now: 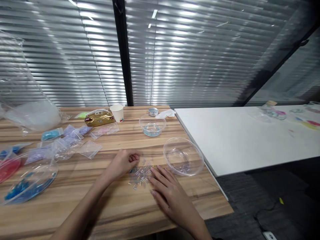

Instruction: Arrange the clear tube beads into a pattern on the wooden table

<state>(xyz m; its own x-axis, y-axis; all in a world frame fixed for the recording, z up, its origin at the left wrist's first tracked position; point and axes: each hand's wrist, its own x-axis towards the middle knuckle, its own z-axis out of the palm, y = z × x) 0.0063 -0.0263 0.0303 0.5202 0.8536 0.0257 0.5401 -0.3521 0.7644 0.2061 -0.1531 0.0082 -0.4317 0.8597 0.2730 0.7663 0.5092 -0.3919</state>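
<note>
A loose pile of small, clear tube-like beads (141, 175) lies on the wood-grain table between my hands. At the pile's upper left edge is my left hand (125, 160), its fingers curled together; whatever they hold, if anything, is too small to make out. My right hand (166, 191) rests palm down at the pile's right side, fingers spread and fingertips touching the edge of the beads. Just beyond it stands a clear plastic bowl (197, 160) with some small pieces at its bottom.
Farther back are a smaller clear bowl (152, 130) with bluish contents, a tin (153, 111), a paper cup (117, 112) and a gold tissue pack (99, 118). Bead bags (67, 145) and a bowl of blue beads (32, 186) are left. A white table (240, 136) adjoins on the right.
</note>
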